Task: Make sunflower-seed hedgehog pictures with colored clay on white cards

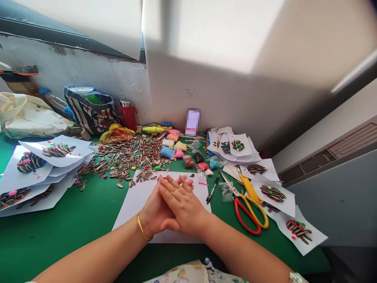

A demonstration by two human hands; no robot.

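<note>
My left hand (153,210) and my right hand (187,212) are pressed palm to palm above a white sheet of paper (129,210), the right one lying over the left. Whatever may be between the palms is hidden. A gold bracelet (141,226) circles my left wrist. Behind my fingers, striped sunflower seeds (138,153) lie in a loose heap reaching the paper's far edge. Small packets of coloured clay, among them a blue packet (167,152) and a yellow packet (180,146), sit beyond the paper. A small dark piece (192,175) rests near its top edge.
Scissors (247,208), a yellow box cutter (250,188) and a black pen (212,190) lie to the right. Seed-decorated sheets are stacked left (63,171) and right (272,192). A red bottle (128,116), a striped bag (90,110) and a phone (193,122) stand along the wall.
</note>
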